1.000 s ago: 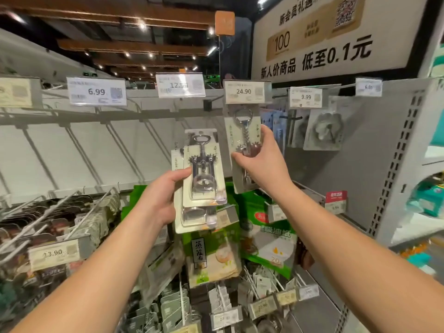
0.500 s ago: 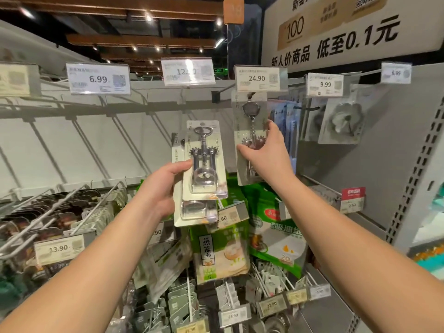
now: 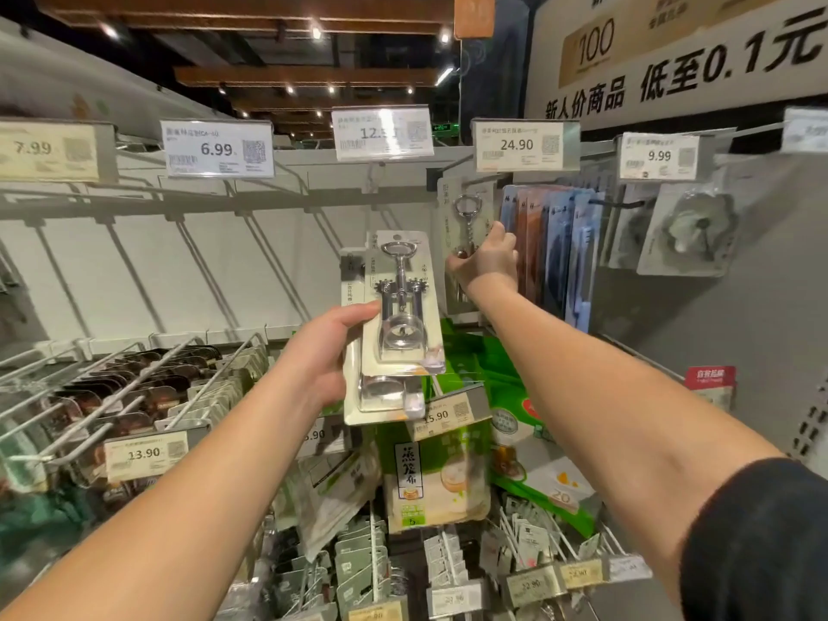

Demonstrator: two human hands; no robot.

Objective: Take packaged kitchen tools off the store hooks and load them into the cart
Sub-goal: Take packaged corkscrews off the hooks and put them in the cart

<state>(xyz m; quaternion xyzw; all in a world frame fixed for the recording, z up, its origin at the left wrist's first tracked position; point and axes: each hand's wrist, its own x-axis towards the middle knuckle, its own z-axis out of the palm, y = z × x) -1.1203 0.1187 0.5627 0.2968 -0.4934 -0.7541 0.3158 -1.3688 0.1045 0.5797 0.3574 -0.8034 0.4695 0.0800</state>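
My left hand (image 3: 325, 351) holds two stacked blister packs of silver winged corkscrews (image 3: 398, 320) upright in front of the shelf, thumb on the front card. My right hand (image 3: 486, 262) reaches up and grips the middle of another packaged corkscrew (image 3: 466, 217), which hangs on the hook (image 3: 481, 181) under the 24.90 price tag (image 3: 524, 145). The lower part of that pack is hidden behind my wrist. No cart is in view.
Blue and orange packs (image 3: 551, 244) hang right of my right hand, then a flower-shaped item (image 3: 687, 228) under the 9.99 tag. The upper left hooks (image 3: 251, 190) are bare. Green packages (image 3: 434, 468) and rows of carded goods (image 3: 148, 392) hang below.
My right hand has pushed farther up and back along the hanging corkscrew pack. The left hand keeps its packs in about the same place. The view has tilted upward slightly.
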